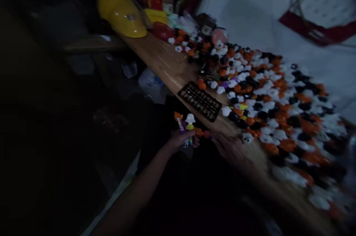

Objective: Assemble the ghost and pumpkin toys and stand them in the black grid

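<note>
My left hand [181, 140] is closed around a bunch of small plastic Halloween figures [190, 118], with orange and white heads and brightly coloured striped sticks. From the bunch an orange-red figure with a purple end [205, 134] points right. At that purple end are the fingertips of my right hand [230, 147], which seem pinched on it; dimness and blur soften the detail. Just beyond both hands, a black gridded tray [199, 101] lies on the wooden bench [164, 63]. A white skull-like head [247, 138] sits beside my right hand.
A large heap of orange, white and black plastic pieces [267, 98] covers the bench's right side along the wall. Yellow hard-hat-like shells [122, 13] and a red dish [162, 31] stand at the far end. A plastic bag [151, 84] hangs or lies below the bench edge.
</note>
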### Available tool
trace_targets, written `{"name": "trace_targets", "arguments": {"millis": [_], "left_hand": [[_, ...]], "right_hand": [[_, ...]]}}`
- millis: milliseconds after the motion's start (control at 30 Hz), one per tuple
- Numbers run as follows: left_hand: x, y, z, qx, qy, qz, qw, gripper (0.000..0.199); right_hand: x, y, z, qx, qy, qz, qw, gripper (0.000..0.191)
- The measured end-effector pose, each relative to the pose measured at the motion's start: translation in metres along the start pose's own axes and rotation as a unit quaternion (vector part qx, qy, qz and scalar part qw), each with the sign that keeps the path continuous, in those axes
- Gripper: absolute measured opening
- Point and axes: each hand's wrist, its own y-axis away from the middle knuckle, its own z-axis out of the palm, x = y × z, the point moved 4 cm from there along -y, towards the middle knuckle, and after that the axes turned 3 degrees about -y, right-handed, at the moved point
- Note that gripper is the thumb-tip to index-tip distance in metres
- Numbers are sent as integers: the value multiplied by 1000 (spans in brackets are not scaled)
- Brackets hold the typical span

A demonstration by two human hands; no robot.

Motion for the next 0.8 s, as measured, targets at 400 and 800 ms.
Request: {"name": "trace_targets", "arguments": {"millis": [400,800], "left_hand": [[32,20,26,135,-82,40,987,36],[65,8,62,143,-186,44,971,32]], "right_hand": [[13,-6,20,-19,-148,20,989,23],[20,-4,-9,45,-210,45,976,18]]}}
